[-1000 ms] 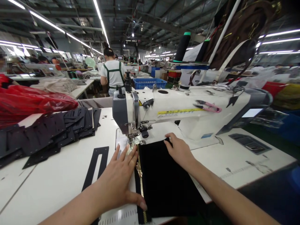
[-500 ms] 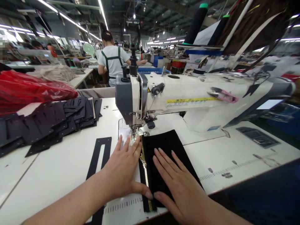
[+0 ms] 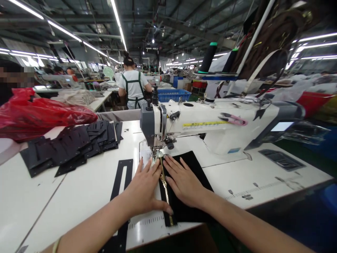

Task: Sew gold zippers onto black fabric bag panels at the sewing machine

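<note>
A black fabric panel [image 3: 196, 168] lies flat on the sewing machine table, its top edge beside the needle area. Along its left side runs a gold metal zipper [image 3: 165, 188]. My left hand [image 3: 146, 188] rests flat with fingers spread, fingertips close to the presser foot [image 3: 154, 151] and thumb over the lower zipper. My right hand [image 3: 184, 181] lies open on the panel, fingertips just right of the zipper near the foot. The white sewing machine [image 3: 195, 119] stands over the work. Left of my hands is a dark strip with a long slot [image 3: 116, 188], partly under my left forearm.
Dark slotted pieces [image 3: 71, 142] are piled at the left, with a red plastic bag [image 3: 44, 112] behind. Pink-handled snips [image 3: 234, 119] rest on the machine arm. Ahead, a person in a white shirt [image 3: 133, 88] faces away beside a blue crate [image 3: 173, 95].
My right hand has slid forward and left, up to the zipper near the presser foot. My left hand keeps its place on the work. The view has shifted, showing more of the ceiling.
</note>
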A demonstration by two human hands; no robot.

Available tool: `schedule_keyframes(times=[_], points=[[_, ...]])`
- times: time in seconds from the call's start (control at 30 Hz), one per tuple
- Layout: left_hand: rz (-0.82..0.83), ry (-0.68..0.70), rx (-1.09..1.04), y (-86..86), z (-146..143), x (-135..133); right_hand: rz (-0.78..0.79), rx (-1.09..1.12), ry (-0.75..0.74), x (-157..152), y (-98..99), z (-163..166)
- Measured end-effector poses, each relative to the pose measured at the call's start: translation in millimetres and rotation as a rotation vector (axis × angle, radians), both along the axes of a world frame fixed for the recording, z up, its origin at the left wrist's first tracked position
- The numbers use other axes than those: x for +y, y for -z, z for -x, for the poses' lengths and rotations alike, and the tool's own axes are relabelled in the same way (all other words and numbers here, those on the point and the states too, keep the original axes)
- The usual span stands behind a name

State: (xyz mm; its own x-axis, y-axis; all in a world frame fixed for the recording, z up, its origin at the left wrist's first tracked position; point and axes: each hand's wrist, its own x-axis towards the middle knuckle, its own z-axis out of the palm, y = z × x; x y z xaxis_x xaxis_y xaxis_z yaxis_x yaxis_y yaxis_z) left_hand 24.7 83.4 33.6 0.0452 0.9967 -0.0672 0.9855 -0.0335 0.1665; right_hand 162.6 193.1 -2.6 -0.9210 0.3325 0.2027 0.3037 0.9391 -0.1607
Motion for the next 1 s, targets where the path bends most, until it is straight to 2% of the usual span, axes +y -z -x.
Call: schedule_keyframes(times=[0.07,0.2,0.3,0.5,0.6,0.73,0.83,0.9,1.0], points=[[-0.076,-0.024,-0.068,3.3,-0.8,-2.7,0.020,0.017,-0.006,0.8,0.6,-1.8],[-0.237,-0.181,-0.194,6.6,-4.2,-2.4,0.039,0.043,-0.006,2.7,2.0,-2.0],[-0.245,-0.213,-0.207,1.7,-13.4,-6.6,0.030,0.045,-0.015,3.4,3.5,-1.3],[-0.183,-0.056,-0.262,-9.5,-29.3,-40.2,0.053,0.042,-0.028,4.1,3.9,-0.2],[-0.197,0.010,-0.182,-1.7,-21.8,-50.2,0.078,0.063,-0.024,5.5,3.9,-0.1],[-0.164,0.195,-0.048,14.6,-9.7,-59.9,0.076,0.058,-0.046,5.1,2.4,-2.0],[-0.210,0.315,0.008,14.1,2.4,-77.9,0.078,0.043,-0.053,3.4,-1.1,-4.6],[-0.312,0.255,0.080,9.8,14.2,-95.5,0.078,0.024,-0.060,2.1,-4.2,-6.2],[-0.400,0.028,0.248,13.5,32.5,-123.0,0.075,0.015,-0.065,0.7,-8.5,-6.3]])
